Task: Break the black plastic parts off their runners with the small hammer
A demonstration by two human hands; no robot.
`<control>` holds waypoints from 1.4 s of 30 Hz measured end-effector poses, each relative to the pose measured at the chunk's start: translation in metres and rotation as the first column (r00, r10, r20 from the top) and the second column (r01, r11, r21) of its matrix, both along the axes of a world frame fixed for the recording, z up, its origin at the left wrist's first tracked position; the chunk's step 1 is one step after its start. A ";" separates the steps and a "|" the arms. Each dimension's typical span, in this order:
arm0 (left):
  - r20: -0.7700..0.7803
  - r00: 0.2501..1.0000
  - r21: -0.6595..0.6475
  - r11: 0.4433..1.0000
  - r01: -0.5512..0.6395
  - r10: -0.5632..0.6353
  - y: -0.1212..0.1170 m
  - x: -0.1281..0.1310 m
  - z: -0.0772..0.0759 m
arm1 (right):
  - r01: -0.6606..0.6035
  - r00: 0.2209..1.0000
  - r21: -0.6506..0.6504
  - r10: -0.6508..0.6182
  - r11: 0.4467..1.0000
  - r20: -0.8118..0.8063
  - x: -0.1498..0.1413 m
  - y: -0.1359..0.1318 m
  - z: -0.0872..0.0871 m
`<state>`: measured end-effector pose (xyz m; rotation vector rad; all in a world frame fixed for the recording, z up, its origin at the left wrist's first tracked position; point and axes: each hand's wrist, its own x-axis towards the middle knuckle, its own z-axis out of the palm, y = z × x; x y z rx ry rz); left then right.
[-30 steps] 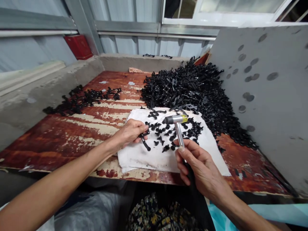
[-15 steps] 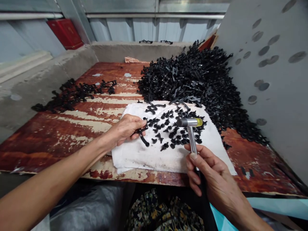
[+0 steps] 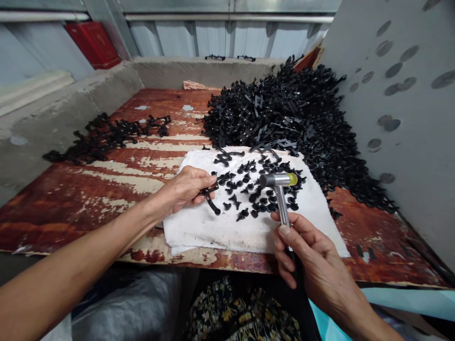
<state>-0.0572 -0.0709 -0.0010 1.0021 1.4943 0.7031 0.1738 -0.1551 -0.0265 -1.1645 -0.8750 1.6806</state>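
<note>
My left hand pinches a bracket over the left part of the cloth. The bracket is black and slightly glossy, with a slim curved arm ending in a round knob; my fingers hide some of it. My right hand is closed round the hammer, its head above the cloth's right half: silver, one end dark grey, the other yellow, on a shiny shank. Black studs lie scattered on the cloth; a big black pile rises behind it, toward the right.
</note>
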 end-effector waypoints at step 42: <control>-0.137 0.985 0.059 0.992 0.111 -0.102 0.005 -0.007 -0.010 | -0.799 0.199 0.367 -0.365 0.477 0.909 -0.011 0.057 0.020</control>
